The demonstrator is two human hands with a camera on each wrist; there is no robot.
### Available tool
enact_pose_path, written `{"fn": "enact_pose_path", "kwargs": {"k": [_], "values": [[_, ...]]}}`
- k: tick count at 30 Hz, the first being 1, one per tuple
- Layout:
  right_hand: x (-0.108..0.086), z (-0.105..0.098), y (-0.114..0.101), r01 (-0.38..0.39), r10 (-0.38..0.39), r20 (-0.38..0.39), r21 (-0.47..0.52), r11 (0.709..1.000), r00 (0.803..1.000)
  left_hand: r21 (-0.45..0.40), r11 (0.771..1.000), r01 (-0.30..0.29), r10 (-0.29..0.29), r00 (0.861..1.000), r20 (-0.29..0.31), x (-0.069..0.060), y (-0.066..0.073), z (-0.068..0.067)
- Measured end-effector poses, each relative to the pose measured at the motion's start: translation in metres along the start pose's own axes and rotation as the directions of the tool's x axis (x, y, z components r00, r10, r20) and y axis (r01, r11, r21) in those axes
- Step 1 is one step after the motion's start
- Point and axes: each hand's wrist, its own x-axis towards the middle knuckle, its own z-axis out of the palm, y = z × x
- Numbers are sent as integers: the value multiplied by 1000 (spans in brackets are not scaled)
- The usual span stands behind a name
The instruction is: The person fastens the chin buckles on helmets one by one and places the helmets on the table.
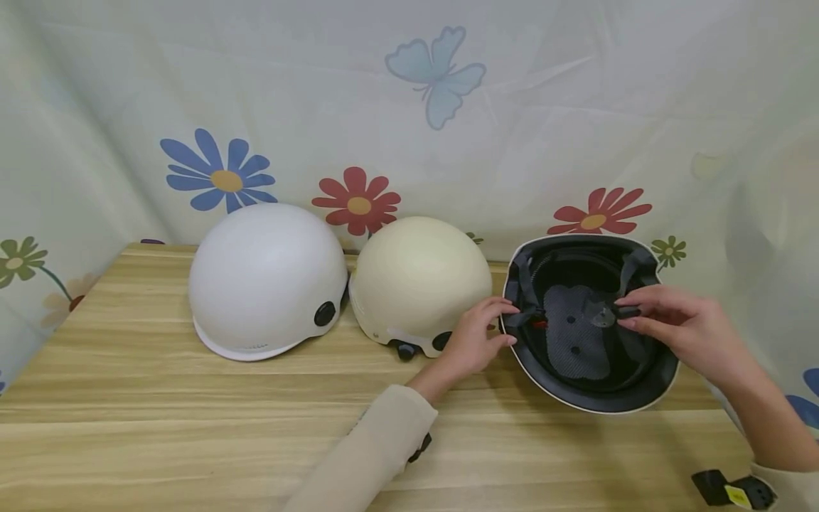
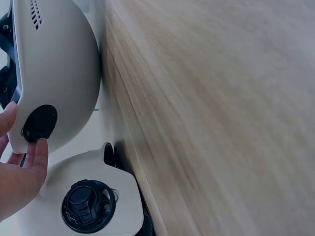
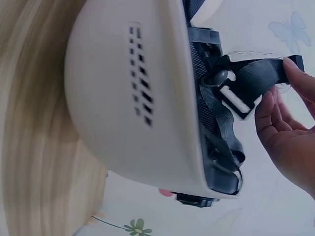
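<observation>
An upturned helmet [image 1: 577, 341] with black padding inside rests on the table's right side. My left hand [image 1: 475, 336] grips its left rim; in the left wrist view the fingers lie outside, near a round black disc [image 2: 40, 123], with the thumb at the edge. Between thumb and fingers, my right hand [image 1: 687, 323] pinches the end of a black chin strap [image 3: 263, 73] above the opening. A clear plastic piece [image 1: 600, 313] shows by that strap. Slots [image 3: 141, 78] pierce the pale shell in the right wrist view. My right palm is mostly hidden from the head view.
A cream helmet [image 1: 422, 281] stands dome up just left of the upturned one, close behind my left hand. Farther left is a white helmet [image 1: 265, 277], also dome up. The wooden table [image 1: 192, 427] meets a flowered cloth [image 1: 512, 107] at the back.
</observation>
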Motion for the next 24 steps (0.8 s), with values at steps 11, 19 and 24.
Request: {"fn": "enact_pose_path", "kwargs": {"k": [11,19,24], "values": [[-12,3,10,-110,107,110,25,994,988,6,1000,9,-9,1000,-2,-2,-1,-1],[-23,-2,17,-162,161,32,29,986,986,-2,1000,12,-12,1000,5,-3,-2,-2],[-26,-1,17,-125,123,60,39,991,991,-14,1000,9,-9,1000,7,-3,-1,-2]]}}
